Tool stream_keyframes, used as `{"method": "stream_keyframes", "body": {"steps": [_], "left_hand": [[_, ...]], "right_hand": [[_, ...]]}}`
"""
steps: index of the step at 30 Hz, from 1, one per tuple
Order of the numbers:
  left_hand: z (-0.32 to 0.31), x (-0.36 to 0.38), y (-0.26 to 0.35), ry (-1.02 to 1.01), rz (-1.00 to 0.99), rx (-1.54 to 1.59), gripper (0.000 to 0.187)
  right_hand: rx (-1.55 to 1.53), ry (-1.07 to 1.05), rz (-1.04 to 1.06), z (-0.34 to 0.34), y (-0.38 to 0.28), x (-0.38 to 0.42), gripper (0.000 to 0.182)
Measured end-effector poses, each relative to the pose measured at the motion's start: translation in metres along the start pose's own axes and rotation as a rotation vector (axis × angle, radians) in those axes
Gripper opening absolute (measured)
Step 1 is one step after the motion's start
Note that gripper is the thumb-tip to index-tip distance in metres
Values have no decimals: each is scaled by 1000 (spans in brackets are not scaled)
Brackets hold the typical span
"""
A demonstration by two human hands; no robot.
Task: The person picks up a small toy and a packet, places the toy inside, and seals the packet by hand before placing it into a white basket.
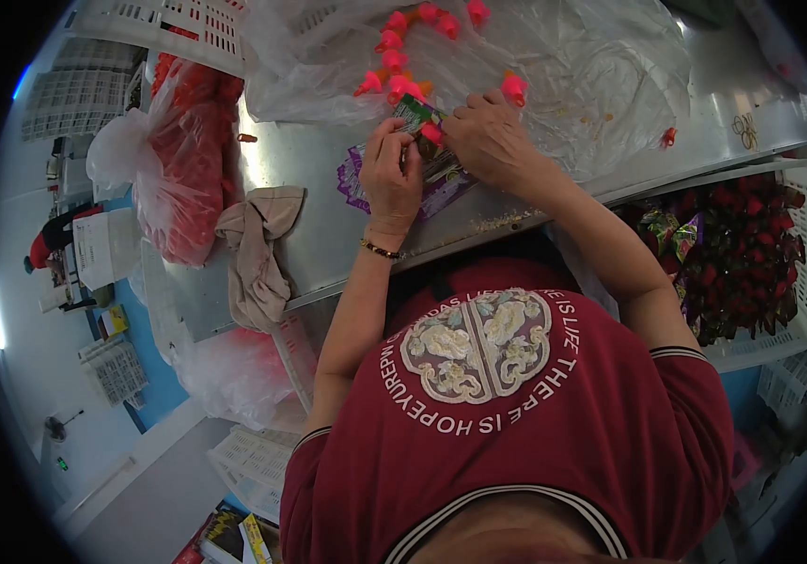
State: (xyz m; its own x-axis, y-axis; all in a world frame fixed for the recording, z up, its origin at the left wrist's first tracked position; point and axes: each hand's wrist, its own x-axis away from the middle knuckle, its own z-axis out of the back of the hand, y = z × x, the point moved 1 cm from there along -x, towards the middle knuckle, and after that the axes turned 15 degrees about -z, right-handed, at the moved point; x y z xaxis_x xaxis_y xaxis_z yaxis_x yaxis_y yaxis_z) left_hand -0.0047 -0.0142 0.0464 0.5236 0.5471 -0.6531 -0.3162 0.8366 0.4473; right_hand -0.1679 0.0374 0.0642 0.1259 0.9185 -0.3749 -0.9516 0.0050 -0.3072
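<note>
At the metal table's near side, my left hand [392, 179] pinches the left side of a small green packet [413, 111]. My right hand [490, 141] has its fingers on the packet's right side, beside a pink piece [432, 133]. Purple packets [441, 193] lie under and around both hands. Beyond them, several pink and orange pieces [392, 42] form a curved line on clear plastic sheeting [572, 56]. One more pink piece [513, 88] sits just past my right hand.
A beige cloth [259, 254] hangs over the table edge at left, near a clear bag of red items [182, 179]. At right stands a white basket [803, 263] filled with dark red packets [742, 254]. A person [46, 240] is far off at left.
</note>
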Motion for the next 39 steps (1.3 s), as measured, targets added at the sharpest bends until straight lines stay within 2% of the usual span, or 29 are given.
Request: {"method": "stream_keyframes", "body": {"steps": [2,5,7,9,12,13,16,17,19,20,22,23,25,26,28,32,34,38,39], "left_hand": [[0,1,-2,-1,16,27,8],[1,0,-1,-8,9,58,8],[2,-2,1,-11,-15,59,8],[2,-5,4,6,-133,39,9],[0,-6,5,-32,-153,59,9],[1,-4,5,-14,-112,89,9],[2,-6,6,102,-69,74,11],[4,-8,9,91,-74,70,12],[5,-10,15,94,-126,9,12],[7,-11,14,112,-122,-44,12],[6,-13,13,158,-65,37,12],[6,-13,15,172,-63,20,12],[5,-15,14,233,93,112,11],[3,-16,15,243,90,100,11],[-3,-17,20,197,159,217,10],[-3,-23,26,222,133,232,8],[0,-27,32,232,149,258,8],[8,-36,39,253,142,265,9],[13,-39,41,240,184,418,12]], "right_hand": [[-98,-215,-141,-9,1,0,14],[-139,-283,-181,-9,1,1,14],[-72,-241,-120,-8,2,1,14],[-5,-196,-53,-5,4,2,13],[37,-170,23,0,0,1,11],[-6,-118,49,3,0,1,11],[-356,-92,-123,4,-6,1,8],[-324,-210,-158,0,-2,1,11],[-332,-277,-216,6,-10,-1,16],[-357,-276,-166,4,-14,-1,16],[-577,-126,-305,3,-14,2,16],[-581,-129,-284,2,-14,2,16],[-902,-187,-383,-2,-12,0,20],[-906,-189,-367,0,-11,-1,20],[-813,-328,-361,3,-9,-2,21],[-763,-309,-313,6,4,-7,20],[-786,-212,-400,21,-5,-8,19],[-739,-225,-322,34,-7,-12,18],[-761,-219,-314,38,-7,-13,19]]}}
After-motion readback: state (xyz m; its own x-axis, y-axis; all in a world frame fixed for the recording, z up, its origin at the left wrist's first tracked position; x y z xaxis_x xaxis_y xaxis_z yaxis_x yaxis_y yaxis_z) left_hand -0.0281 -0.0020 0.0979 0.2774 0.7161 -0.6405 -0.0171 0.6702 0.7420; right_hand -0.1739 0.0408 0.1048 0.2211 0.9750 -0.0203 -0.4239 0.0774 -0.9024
